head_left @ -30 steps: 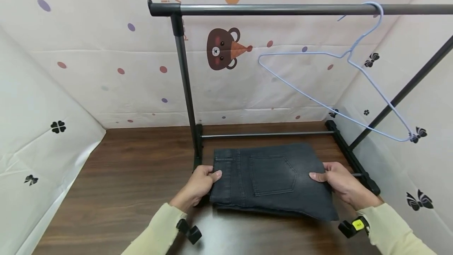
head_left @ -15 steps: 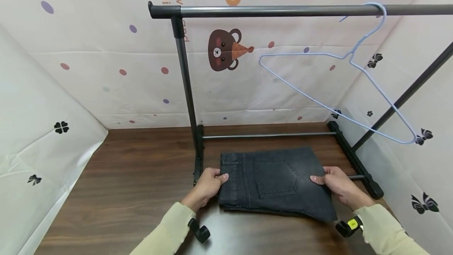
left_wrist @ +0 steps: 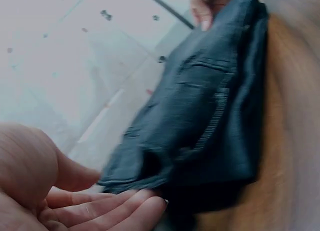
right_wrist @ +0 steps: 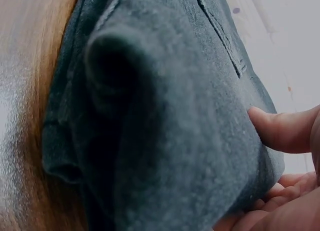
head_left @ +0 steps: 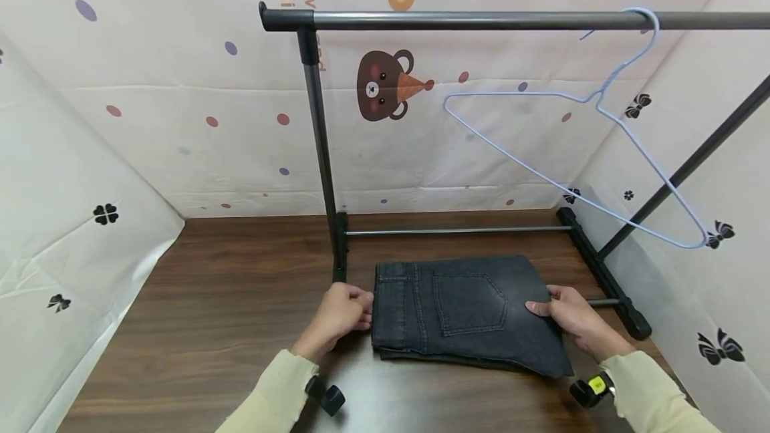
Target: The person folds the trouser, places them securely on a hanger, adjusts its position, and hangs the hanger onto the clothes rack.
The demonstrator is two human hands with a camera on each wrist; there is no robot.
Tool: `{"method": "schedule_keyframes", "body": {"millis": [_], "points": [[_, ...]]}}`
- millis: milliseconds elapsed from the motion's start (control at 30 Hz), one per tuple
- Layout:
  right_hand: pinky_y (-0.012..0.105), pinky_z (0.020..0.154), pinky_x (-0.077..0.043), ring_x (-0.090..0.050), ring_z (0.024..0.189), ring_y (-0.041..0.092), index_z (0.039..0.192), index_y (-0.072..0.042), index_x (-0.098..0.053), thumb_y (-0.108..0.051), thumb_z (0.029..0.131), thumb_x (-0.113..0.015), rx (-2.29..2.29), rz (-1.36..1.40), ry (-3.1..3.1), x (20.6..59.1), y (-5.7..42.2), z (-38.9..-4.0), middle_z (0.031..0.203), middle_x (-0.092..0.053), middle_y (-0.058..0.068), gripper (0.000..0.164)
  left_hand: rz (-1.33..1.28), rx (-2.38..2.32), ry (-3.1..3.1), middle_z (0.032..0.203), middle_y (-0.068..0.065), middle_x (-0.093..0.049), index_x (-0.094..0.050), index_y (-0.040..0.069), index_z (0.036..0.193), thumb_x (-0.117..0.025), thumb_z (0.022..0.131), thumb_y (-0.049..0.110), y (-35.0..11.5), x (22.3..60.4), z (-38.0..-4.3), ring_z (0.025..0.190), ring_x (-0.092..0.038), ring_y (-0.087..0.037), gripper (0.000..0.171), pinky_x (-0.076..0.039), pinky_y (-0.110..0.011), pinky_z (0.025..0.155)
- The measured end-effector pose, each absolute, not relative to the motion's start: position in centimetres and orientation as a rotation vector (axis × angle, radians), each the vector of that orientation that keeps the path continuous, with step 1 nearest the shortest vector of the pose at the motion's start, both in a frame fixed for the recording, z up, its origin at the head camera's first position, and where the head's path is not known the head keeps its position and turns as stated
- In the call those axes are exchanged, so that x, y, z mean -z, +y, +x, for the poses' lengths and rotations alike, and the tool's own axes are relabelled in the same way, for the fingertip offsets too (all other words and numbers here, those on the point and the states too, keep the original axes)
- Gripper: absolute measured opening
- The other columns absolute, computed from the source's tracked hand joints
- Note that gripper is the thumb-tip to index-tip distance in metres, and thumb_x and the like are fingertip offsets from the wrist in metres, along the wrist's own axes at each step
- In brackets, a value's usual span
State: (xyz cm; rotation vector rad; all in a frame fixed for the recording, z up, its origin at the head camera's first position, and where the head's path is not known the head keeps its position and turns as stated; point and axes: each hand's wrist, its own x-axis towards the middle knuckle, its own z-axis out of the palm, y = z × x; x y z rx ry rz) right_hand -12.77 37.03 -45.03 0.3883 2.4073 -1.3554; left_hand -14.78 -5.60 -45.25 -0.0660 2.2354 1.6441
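Observation:
A folded pair of dark grey jeans (head_left: 469, 309) lies in front of me over the wooden floor, back pocket facing up and waistband to the left. My right hand (head_left: 576, 319) pinches the right edge, thumb (right_wrist: 285, 131) on top and fingers curled underneath. At the waistband end, my left hand (head_left: 338, 316) has its fingertips right at the edge. In the left wrist view its fingers (left_wrist: 115, 208) are fairly straight, with the thumb apart from them, beside the layered jeans fabric (left_wrist: 200, 106).
Behind the jeans stands a black clothes rack with a top bar (head_left: 457, 21) and a lower rail (head_left: 457, 230). A light blue hanger (head_left: 523, 166) hangs from the bar at the right. Printed white sheeting (head_left: 240, 139) walls in the brown wooden floor (head_left: 228, 299).
The jeans have shifted slightly right and down. My left hand has let go of the waistband and drawn back to the left; my right hand keeps its hold.

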Motion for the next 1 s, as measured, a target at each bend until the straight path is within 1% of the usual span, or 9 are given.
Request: {"method": "schedule_keyframes", "body": {"millis": [67,133,200,267,400,567,667,767,1000], "points": [[0.032,0.081,-0.058,-0.068,0.102,0.015,0.149,0.02,-0.036,-0.019,0.102,-0.066,1.345,0.392,2.406,45.1,37.1,-12.8,0.138,-0.059,0.034,0.067,-0.103,-1.705,2.194,0.098,-0.022,-0.073,-0.068,-0.013,0.12,-0.055,0.108,0.013,-6.2,44.7,-15.0,0.077,-0.074,-0.019,0.032,-0.065,-0.033,0.07],[0.033,0.082,-0.059,-0.068,0.104,0.017,0.15,0.02,-0.034,-0.019,0.103,-0.066,1.332,0.403,2.405,45.2,37.2,-12.8,0.141,-0.057,0.035,0.069,-0.105,-1.732,2.196,0.102,-0.024,-0.075,-0.066,-0.014,0.123,-0.054,0.109,0.017,-6.9,44.1,-15.3,0.08,-0.076,-0.02,0.036,-0.065,-0.033,0.072],[0.035,0.083,-0.06,-0.068,0.105,0.018,0.15,0.02,-0.033,-0.021,0.102,-0.067,1.318,0.418,2.402,45.3,37.2,-12.9,0.142,-0.056,0.036,0.071,-0.092,-1.731,2.211,0.113,-0.027,-0.074,-0.064,-0.013,0.129,-0.054,0.11,0.021,-7.6,43.5,-15.5,0.091,-0.077,-0.024,0.041,-0.065,-0.036,0.079],[0.035,0.083,-0.06,-0.068,0.105,0.019,0.15,0.021,-0.033,-0.021,0.102,-0.067,1.316,0.419,2.396,45.3,37.3,-12.9,0.142,-0.056,0.036,0.073,-0.058,-1.732,2.234,0.126,-0.03,-0.07,-0.06,-0.012,0.136,-0.052,0.111,0.026,-8.4,42.8,-15.7,0.107,-0.076,-0.034,0.046,-0.064,-0.041,0.089],[0.035,0.083,-0.06,-0.068,0.104,0.018,0.149,0.021,-0.033,-0.021,0.102,-0.068,1.319,0.42,2.385,45.2,37.1,-12.9,0.14,-0.058,0.035,0.072,-0.015,-1.713,2.288,0.146,-0.032,-0.057,-0.05,-0.012,0.147,-0.043,0.114,0.036,-9.9,41.2,-16.1,0.135,-0.06,-0.043,0.059,-0.052,-0.05,0.11],[0.035,0.083,-0.06,-0.068,0.106,0.02,0.149,0.022,-0.033,-0.021,0.101,-0.068,1.287,0.414,2.404,45.1,37.1,-12.9,0.14,-0.057,0.036,0.073,0.021,-1.636,2.371,0.164,-0.022,-0.04,-0.039,-0.005,0.156,-0.033,0.113,0.052,-11.4,39.1,-16.8,0.154,-0.038,-0.037,0.072,-0.032,-0.057,0.125],[0.035,0.083,-0.059,-0.068,0.107,0.021,0.148,0.022,-0.034,-0.021,0.101,-0.068,1.259,0.407,2.422,44.9,37.1,-13.0,0.139,-0.058,0.036,0.073,0.117,-1.59,2.428,0.171,-0.018,-0.028,-0.03,-0.003,0.161,-0.027,0.11,0.06,-12.0,38.1,-17.4,0.161,-0.024,-0.034,0.081,-0.022,-0.055,0.13],[0.037,0.086,-0.058,-0.067,0.11,0.025,0.147,0.022,-0.036,-0.023,0.101,-0.069,1.224,0.399,2.439,44.9,37.1,-13.2,0.139,-0.058,0.035,0.072,0.23,-1.582,2.463,0.173,-0.019,-0.02,-0.021,-0.005,0.162,-0.021,0.11,0.062,-12.2,37.2,-17.9,0.163,-0.016,-0.034,0.084,-0.016,-0.052,0.132],[0.043,0.092,-0.057,-0.064,0.117,0.033,0.146,0.021,-0.04,-0.026,0.101,-0.069,1.175,0.393,2.459,44.9,36.9,-13.4,0.14,-0.058,0.036,0.071,0.409,-1.706,2.45,0.174,-0.021,-0.012,-0.012,-0.007,0.163,-0.018,0.114,0.049,-12.3,35.4,-19.2,0.164,-0.008,-0.034,0.075,-0.009,-0.052,0.133]]}}
